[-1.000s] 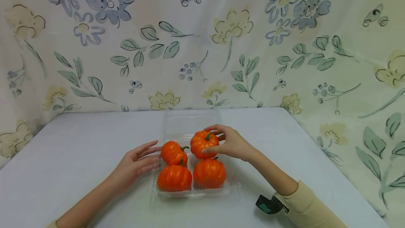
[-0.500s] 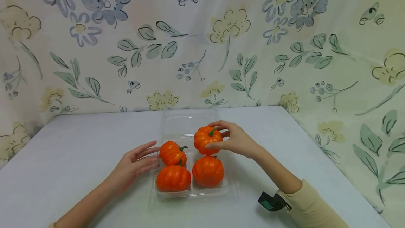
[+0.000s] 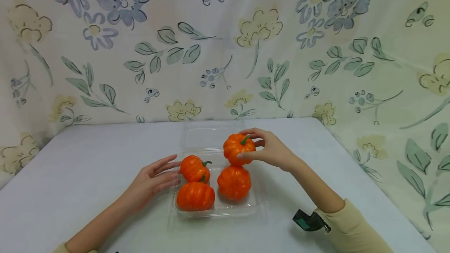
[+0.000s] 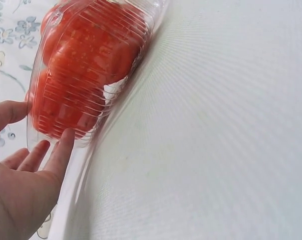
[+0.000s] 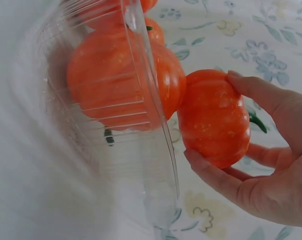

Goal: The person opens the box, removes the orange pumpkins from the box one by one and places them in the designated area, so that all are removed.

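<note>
My right hand [image 3: 272, 151] grips a small orange pumpkin [image 3: 237, 149] with a green stem, thumb on one side and fingers on the other. In the right wrist view this pumpkin [image 5: 213, 117] is raised above the rim of a clear plastic clamshell box [image 5: 158, 100], against another pumpkin [image 5: 113, 75] inside. Three pumpkins sit in the box: back left [image 3: 194, 168], front left [image 3: 195, 196] and front right [image 3: 234, 182]. My left hand [image 3: 151, 182] is at the box's left side, its extended fingertips [image 4: 65, 137] touching the clear wall.
The box's clear lid [image 3: 211, 136] lies folded open toward the back of the white table [image 3: 105, 147]. A floral curtain [image 3: 218, 50] hangs behind the table. A small black device [image 3: 309, 220] is on the right sleeve.
My right hand has lifted the gripped pumpkin up and to the right. The front right pumpkin has tipped, and its stem no longer shows. My left hand stays at the box's side.
</note>
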`<state>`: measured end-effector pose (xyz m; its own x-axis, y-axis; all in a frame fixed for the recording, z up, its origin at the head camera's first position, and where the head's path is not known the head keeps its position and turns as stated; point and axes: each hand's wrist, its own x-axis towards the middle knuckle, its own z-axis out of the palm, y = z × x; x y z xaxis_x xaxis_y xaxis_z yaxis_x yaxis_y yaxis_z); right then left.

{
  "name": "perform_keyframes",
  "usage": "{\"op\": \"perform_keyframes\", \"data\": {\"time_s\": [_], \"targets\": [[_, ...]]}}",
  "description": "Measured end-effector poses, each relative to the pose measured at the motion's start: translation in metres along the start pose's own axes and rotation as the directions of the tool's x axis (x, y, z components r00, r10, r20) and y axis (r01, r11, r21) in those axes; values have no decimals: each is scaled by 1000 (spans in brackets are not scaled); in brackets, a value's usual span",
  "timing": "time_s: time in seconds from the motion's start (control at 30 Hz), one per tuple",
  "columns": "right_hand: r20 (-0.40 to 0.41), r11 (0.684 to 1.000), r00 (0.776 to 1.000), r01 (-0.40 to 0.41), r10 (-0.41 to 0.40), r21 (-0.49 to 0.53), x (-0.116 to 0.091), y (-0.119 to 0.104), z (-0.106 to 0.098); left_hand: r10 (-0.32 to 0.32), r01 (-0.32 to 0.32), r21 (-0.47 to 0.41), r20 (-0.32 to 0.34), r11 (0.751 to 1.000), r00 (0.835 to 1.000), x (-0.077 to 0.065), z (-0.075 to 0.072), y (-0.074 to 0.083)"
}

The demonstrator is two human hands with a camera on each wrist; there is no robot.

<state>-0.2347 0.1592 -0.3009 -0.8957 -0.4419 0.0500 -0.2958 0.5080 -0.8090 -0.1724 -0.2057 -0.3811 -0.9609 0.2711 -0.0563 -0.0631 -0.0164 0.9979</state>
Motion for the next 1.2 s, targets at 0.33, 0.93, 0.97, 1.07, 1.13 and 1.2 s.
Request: {"op": "perform_keyframes", "data": {"time_s": [0.33, 0.93, 0.97, 1.07, 1.13, 1.2], "targets": [[-23, 1000, 1000, -5, 5, 6, -1, 2, -12, 2, -2, 2, 1, 1000, 1000, 1, 1, 0], [-62, 1000, 998, -3, 4, 22, -2, 10, -31, 3, -3, -3, 15, 1000, 1000, 0, -1, 1], [-64, 1000, 998, -2, 3, 20, -2, 11, -32, 6, -6, -5, 16, 1000, 1000, 0, -1, 0], [-68, 1000, 998, -9, 10, 13, -2, 11, -34, 8, -8, -11, 20, 1000, 1000, 0, -1, 0], [-69, 1000, 997, -18, 18, 9, -2, 12, -35, 11, -11, -6, 25, 1000, 1000, 0, -1, 0], [-70, 1000, 997, -27, 28, 9, -3, 13, -36, 8, -8, -1, 24, 1000, 1000, 1, -1, 0]]}}
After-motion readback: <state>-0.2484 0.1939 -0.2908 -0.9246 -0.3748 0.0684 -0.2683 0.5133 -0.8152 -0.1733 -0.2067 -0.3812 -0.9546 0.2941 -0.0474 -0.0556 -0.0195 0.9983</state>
